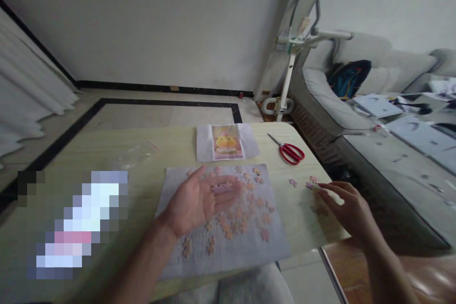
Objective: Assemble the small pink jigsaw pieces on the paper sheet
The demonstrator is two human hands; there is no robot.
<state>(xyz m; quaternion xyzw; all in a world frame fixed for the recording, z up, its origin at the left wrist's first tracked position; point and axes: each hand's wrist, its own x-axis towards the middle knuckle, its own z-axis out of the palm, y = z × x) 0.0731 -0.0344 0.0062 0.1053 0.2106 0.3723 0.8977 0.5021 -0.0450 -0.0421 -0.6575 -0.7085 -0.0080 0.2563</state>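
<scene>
- Nearest, left hand [199,199] lying palm-up, fingers spread loose, cradling a few pale puzzle pieces [223,186] across the fingers rather than gripping them.
- Under and beyond those fingers, grey puzzle sheet [185,254] strewn with loose peach-coloured pieces [245,216].
- Right hand [345,206] palm-down at the table edge, fingers extended and unclenched, fingertips resting on a small cluster of pieces [311,184]; cannot tell whether one is pinched.
- Best kept level, that open palm, so nothing slides off; light fingertip pressure likely enough for sorting the cluster, being close to the edge.
- Just left of the right fingertips, a single stray piece [292,182] on the wooden table [107,152].
- Past the right fingertips, red-handled scissors [290,151], apart from the pieces, not obstructing.
- Ahead of the left fingertips, reference picture [227,141] on its white paper.
- Far left of the left hand, a blurred-out patch; contents unreadable.
- Farthest right, grey sofa [327,90] with papers.
</scene>
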